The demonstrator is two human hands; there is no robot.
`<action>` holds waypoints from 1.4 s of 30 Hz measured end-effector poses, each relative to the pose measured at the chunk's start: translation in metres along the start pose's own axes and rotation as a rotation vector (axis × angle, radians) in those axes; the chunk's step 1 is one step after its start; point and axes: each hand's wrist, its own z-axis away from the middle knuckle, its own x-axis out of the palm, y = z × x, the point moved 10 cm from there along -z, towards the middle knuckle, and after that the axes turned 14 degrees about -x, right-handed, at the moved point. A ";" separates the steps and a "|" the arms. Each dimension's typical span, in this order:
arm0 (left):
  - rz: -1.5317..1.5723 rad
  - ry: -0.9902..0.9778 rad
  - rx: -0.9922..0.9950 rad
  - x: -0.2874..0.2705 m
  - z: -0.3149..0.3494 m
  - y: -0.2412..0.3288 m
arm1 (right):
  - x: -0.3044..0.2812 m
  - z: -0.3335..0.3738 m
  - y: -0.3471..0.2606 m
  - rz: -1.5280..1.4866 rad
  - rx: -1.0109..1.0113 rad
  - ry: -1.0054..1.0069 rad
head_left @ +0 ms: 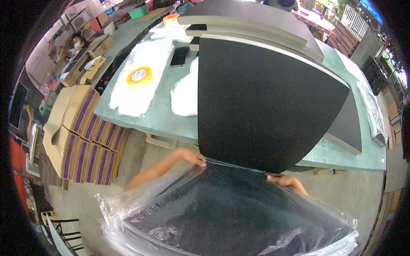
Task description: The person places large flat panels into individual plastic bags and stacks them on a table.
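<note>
We held bag (230, 213) mouth with both hands: left hand (194, 158) clenched on film at 9 o'clock corner, right hand (284, 180) at 3 o'clock. Black panel (260, 106) lay half inside, long axis toward 12 o'clock, over table (158, 111).

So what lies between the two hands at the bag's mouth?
In the head view, between left hand and right hand runs the black board, entering the clear plastic bag.

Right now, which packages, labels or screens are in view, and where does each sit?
Clear plastic bag: held open by left hand and right hand, around the black panel.
Flat cartons: stacked left on floor, tan with purple bands.
Phone: on table, dark screen.
</note>
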 end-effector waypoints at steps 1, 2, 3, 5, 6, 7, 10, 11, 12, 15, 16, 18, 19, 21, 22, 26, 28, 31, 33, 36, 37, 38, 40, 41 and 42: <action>-0.040 0.112 0.012 -0.033 0.027 0.007 | -0.006 -0.004 0.007 0.041 -0.012 0.012; -0.082 0.211 0.029 -0.063 0.056 0.017 | -0.009 -0.006 0.010 0.070 -0.017 0.028; 0.101 0.399 0.031 -0.106 0.085 0.020 | -0.010 -0.007 0.019 0.096 -0.014 0.044; 0.395 0.821 -0.014 -0.182 0.130 0.004 | -0.014 -0.012 0.041 0.111 -0.027 0.081; 0.684 0.912 0.048 -0.202 0.142 -0.015 | -0.011 -0.012 0.026 0.105 -0.008 0.083; 0.638 1.012 0.078 -0.218 0.141 -0.025 | -0.008 -0.006 0.012 0.109 0.012 0.108; 0.355 1.333 0.069 -0.240 0.126 -0.043 | -0.015 -0.022 0.033 0.242 -0.068 0.059; 0.186 1.429 0.021 -0.237 0.119 -0.029 | -0.013 -0.016 0.019 0.252 -0.039 0.056; -0.037 1.475 -0.033 -0.234 0.115 -0.016 | -0.010 -0.010 0.003 0.263 -0.010 0.052; 0.038 1.567 0.034 -0.237 0.117 -0.026 | -0.018 -0.006 0.011 0.345 -0.013 0.138; 0.058 1.528 0.019 -0.244 0.120 -0.012 | -0.023 -0.006 0.024 0.364 -0.018 0.190; 0.150 1.643 0.068 -0.256 0.148 -0.009 | -0.023 -0.012 0.029 0.382 -0.044 0.183; 0.196 1.702 0.092 -0.262 0.163 -0.009 | -0.023 -0.014 0.030 0.391 -0.059 0.180; 0.377 1.710 0.160 -0.272 0.183 0.002 | -0.025 -0.016 0.040 0.331 -0.011 0.190; 0.466 1.714 0.190 -0.275 0.192 0.004 | -0.025 -0.017 0.043 0.303 0.011 0.193; 0.977 1.778 0.473 -0.290 0.241 0.004 | -0.022 -0.011 0.013 0.332 -0.056 0.187; 1.051 1.644 0.647 -0.302 0.263 0.026 | -0.021 -0.016 0.032 0.258 -0.090 0.174; -0.019 1.785 0.271 -0.292 0.265 0.083 | -0.022 -0.010 0.014 0.258 -0.039 0.210; 0.014 1.509 0.055 -0.296 0.248 0.063 | -0.019 -0.005 0.010 0.279 -0.023 0.207; 0.237 1.915 0.071 -0.276 0.335 0.073 | -0.021 -0.009 0.011 0.302 -0.035 0.200; 0.337 1.983 0.066 -0.274 0.368 0.080 | -0.021 -0.009 0.015 0.298 -0.034 0.203; -0.287 2.305 -0.451 -0.247 0.406 0.113 | -0.019 -0.012 0.016 0.250 -0.033 0.187; -0.371 2.684 -0.333 -0.188 0.459 0.141 | -0.015 -0.003 0.010 0.155 -0.009 0.183; -0.354 2.798 -0.169 -0.158 0.472 0.150 | -0.017 -0.001 0.012 0.195 -0.006 0.191; -0.354 2.836 -0.046 -0.122 0.481 0.159 | -0.018 -0.003 0.006 0.255 -0.024 0.176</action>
